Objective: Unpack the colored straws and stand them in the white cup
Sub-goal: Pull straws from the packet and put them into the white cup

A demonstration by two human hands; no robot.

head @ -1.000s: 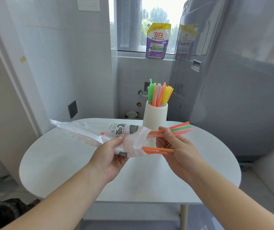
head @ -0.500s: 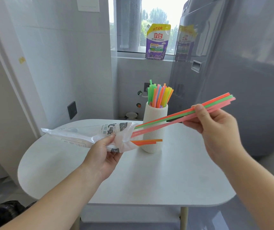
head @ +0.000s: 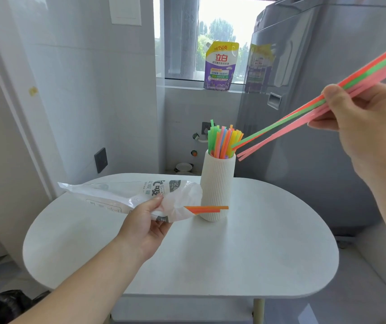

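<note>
**Colored plastic straws (head: pixel 304 111) held aloft**

The right hand (head: pixel 362 122) pinched the orange, green and pink bundle, tips beside the ribbed white cup (head: pixel 217 183). The left hand (head: pixel 150 225) gripped the clear plastic bag (head: pixel 126 195), orange straw ends (head: pixel 207 208) protruding.

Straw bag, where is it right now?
Head view, left of centre: the left hand holds the straw bag over the table, its open end just left of the white cup.
</note>
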